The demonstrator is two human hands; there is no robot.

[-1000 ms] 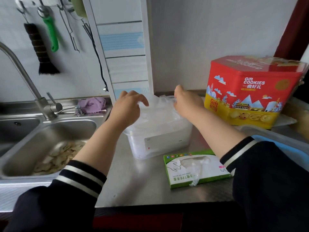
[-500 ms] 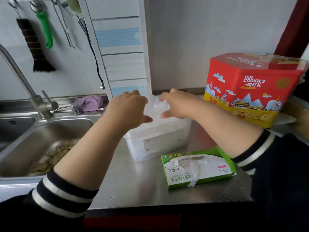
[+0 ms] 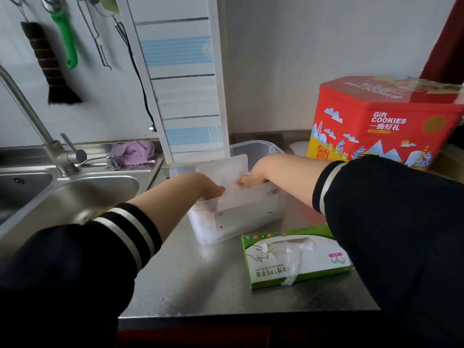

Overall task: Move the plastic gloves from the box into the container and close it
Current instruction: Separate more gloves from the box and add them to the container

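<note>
1. Both hands reach down into the open translucent container (image 3: 251, 217) on the steel counter (image 3: 200, 277).
2. The left hand (image 3: 200, 187) dips in at the container's left end, the right hand (image 3: 253, 175) at its right end; the fingers are hidden below the rim, so whether they are curled or spread cannot be told.
3. Between the two hands stands a stack of plastic gloves (image 3: 223, 172), upright, its top edge above the rim; both hands touch its sides.
4. Nearer the person than the right hand lies the green glove box (image 3: 296, 257), one glove trailing from its slot.
5. Beyond the right forearm stands a red cookie tin (image 3: 376, 121).
6. Left of the left arm is the sink (image 3: 75, 194).
</note>
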